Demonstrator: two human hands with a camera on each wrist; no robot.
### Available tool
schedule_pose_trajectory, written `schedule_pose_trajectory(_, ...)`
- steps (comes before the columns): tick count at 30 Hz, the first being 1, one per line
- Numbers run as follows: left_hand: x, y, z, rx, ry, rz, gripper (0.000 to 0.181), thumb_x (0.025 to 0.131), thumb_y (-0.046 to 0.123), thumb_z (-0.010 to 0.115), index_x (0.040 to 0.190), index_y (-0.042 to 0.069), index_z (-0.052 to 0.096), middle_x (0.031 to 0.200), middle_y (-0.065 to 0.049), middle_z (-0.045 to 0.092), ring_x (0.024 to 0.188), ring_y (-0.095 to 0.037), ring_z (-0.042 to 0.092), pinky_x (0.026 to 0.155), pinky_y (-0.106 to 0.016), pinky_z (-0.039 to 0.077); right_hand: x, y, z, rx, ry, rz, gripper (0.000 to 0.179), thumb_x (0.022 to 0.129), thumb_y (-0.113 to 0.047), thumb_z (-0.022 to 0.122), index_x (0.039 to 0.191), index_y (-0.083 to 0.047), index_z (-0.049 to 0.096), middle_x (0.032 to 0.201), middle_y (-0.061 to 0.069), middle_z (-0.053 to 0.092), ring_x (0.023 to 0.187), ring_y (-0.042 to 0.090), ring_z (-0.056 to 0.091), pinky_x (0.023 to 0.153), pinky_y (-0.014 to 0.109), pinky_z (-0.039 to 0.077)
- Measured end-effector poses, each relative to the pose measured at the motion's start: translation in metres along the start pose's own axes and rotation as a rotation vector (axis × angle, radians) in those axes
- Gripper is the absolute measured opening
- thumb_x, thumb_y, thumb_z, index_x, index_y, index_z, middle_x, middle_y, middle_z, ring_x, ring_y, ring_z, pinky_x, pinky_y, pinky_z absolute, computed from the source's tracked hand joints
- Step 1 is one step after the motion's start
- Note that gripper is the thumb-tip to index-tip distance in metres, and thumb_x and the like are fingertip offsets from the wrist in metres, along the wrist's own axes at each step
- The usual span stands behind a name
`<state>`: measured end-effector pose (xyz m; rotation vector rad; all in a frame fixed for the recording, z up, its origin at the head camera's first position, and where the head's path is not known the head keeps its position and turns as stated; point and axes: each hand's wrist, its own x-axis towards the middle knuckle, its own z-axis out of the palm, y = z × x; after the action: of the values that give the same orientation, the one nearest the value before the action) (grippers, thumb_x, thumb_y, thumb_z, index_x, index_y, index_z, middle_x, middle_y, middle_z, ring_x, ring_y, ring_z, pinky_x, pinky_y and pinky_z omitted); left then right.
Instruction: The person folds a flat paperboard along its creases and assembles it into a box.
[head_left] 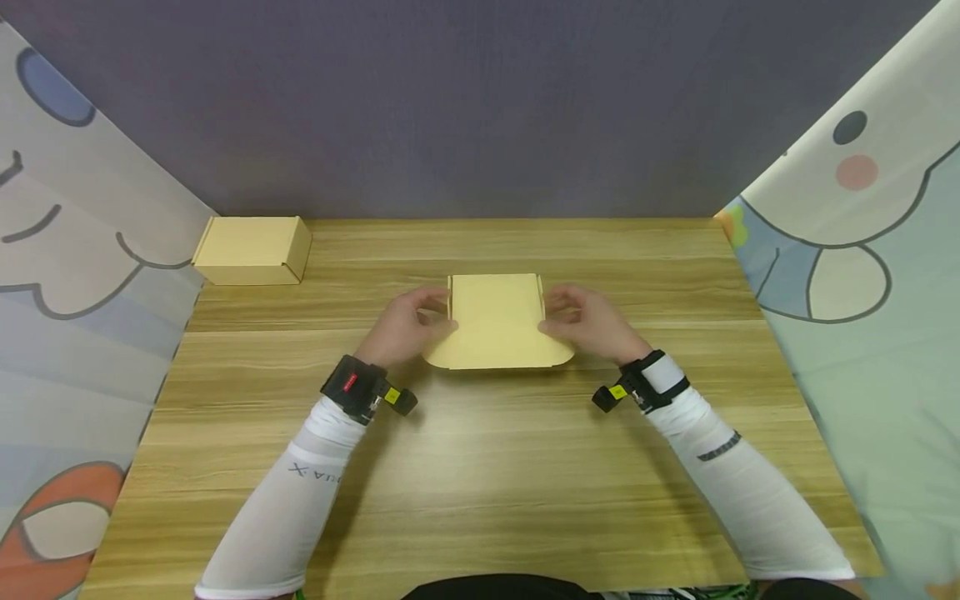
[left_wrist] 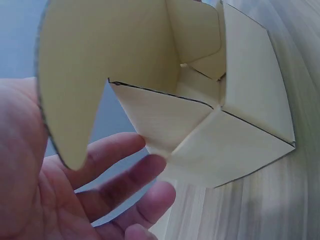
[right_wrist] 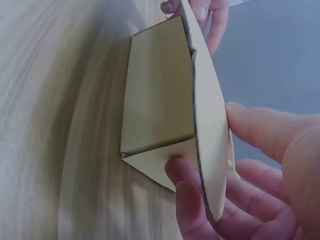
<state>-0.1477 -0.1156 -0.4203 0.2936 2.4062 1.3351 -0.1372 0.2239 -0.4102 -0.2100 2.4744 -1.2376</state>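
A small tan cardboard box (head_left: 497,312) sits mid-table, its lid folded part way over and the wide rounded front flap (left_wrist: 70,60) sticking out toward me. My left hand (head_left: 408,327) holds the box's left side, thumb at the lid's edge, fingertips (left_wrist: 155,162) by the folded side panel. On the opposite side, my right hand (head_left: 588,321) has its thumb (right_wrist: 255,125) against the lid's outer face and curled fingers near the side panel. A gap under the lid shows the inside walls in both wrist views.
A second tan cardboard box (head_left: 251,250), closed, lies at the table's back left corner. The wooden table (head_left: 495,483) ends at a dark grey wall (head_left: 480,108). Cartoon-printed panels (head_left: 855,250) stand along both sides.
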Motion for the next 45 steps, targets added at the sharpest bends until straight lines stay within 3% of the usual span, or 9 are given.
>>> schedule_pose_trajectory(11,0.000,0.000,0.006,-0.018,0.053,-0.008,0.065,0.093,0.027,0.079,0.151,0.020,0.051,0.134,-0.009,0.067,0.111,-0.032,0.069,0.091,-0.044,0.060,0.000,0.001,0.007,0.039,0.051,0.008,0.062,0.093,-0.024,0.080,0.146,-0.010,0.051,0.137,0.016,0.064,0.115,0.036,0.070,0.093,0.044,0.061)
schedule_pose_trajectory(18,0.000,0.000,0.012,-0.031,0.102,-0.014,0.065,0.092,0.022,0.080,0.150,0.019,0.051,0.134,-0.011,0.066,0.111,-0.033,0.069,0.093,-0.047,0.060,-0.001,0.001,0.008,0.053,0.052,0.012,0.065,0.094,-0.024,0.079,0.150,-0.010,0.047,0.139,0.014,0.061,0.118,0.034,0.069,0.095,0.044,0.059)
schedule_pose_trajectory(23,-0.003,-0.001,0.020,-0.090,0.153,-0.007,0.065,0.093,0.018,0.079,0.150,0.016,0.048,0.134,-0.011,0.066,0.112,-0.034,0.069,0.095,-0.048,0.060,-0.002,0.002,0.012,0.085,0.071,0.002,0.062,0.095,-0.021,0.077,0.147,-0.006,0.048,0.140,0.019,0.059,0.121,0.039,0.067,0.100,0.050,0.058)
schedule_pose_trajectory(29,-0.008,-0.006,0.031,-0.081,0.189,0.064,0.046,0.100,0.019,0.070,0.143,0.011,0.056,0.144,-0.015,0.062,0.118,-0.039,0.070,0.099,-0.049,0.060,-0.005,0.010,0.021,0.116,0.093,-0.026,0.058,0.100,-0.020,0.070,0.148,-0.002,0.043,0.149,0.024,0.053,0.135,0.043,0.058,0.112,0.054,0.051)
schedule_pose_trajectory(34,-0.012,-0.005,0.032,-0.055,0.208,0.082,0.036,0.104,0.028,0.064,0.137,0.014,0.064,0.149,-0.009,0.062,0.126,-0.036,0.068,0.103,-0.051,0.058,-0.008,0.013,0.024,0.129,0.106,-0.061,0.057,0.102,-0.024,0.067,0.148,-0.001,0.043,0.150,0.024,0.052,0.136,0.043,0.057,0.115,0.055,0.049)
schedule_pose_trajectory(39,-0.014,-0.003,0.026,-0.150,0.188,0.067,0.048,0.106,0.040,0.058,0.144,0.010,0.057,0.147,-0.013,0.063,0.136,-0.033,0.060,0.115,-0.053,0.048,-0.014,0.008,0.020,0.083,0.099,-0.065,0.057,0.104,-0.038,0.063,0.149,-0.006,0.047,0.150,0.020,0.056,0.138,0.040,0.056,0.114,0.057,0.048)
schedule_pose_trajectory(45,-0.016,0.003,0.017,-0.317,0.179,-0.001,0.060,0.109,0.053,0.043,0.146,0.007,0.053,0.149,-0.016,0.059,0.135,-0.037,0.055,0.121,-0.058,0.038,-0.020,0.001,0.009,0.115,0.081,-0.099,0.059,0.111,-0.047,0.044,0.157,-0.010,0.044,0.160,0.016,0.048,0.132,0.040,0.059,0.106,0.060,0.053)
